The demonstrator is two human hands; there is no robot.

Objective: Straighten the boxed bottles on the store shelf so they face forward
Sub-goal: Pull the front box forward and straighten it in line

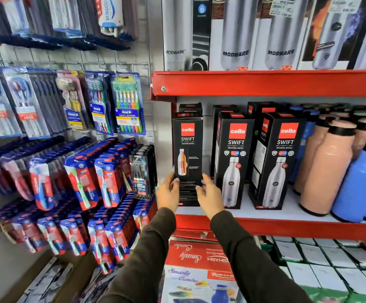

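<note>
Red metal store shelf (265,226) carries three tall black cardboard bottle boxes along its white deck. Two right-hand black boxes (234,160) stand slightly angled. The leftmost black box (187,149) stands upright (front panel forward) at the shelf's left end, grasped low between the left hand (168,192) and right hand (209,194).

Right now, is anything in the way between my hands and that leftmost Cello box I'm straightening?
Nothing visible. The left hand and right hand are already at the lower sides of the leftmost Cello box. It stands at the shelf's front edge, with a gap to the neighbouring Cello box on its right.
</note>
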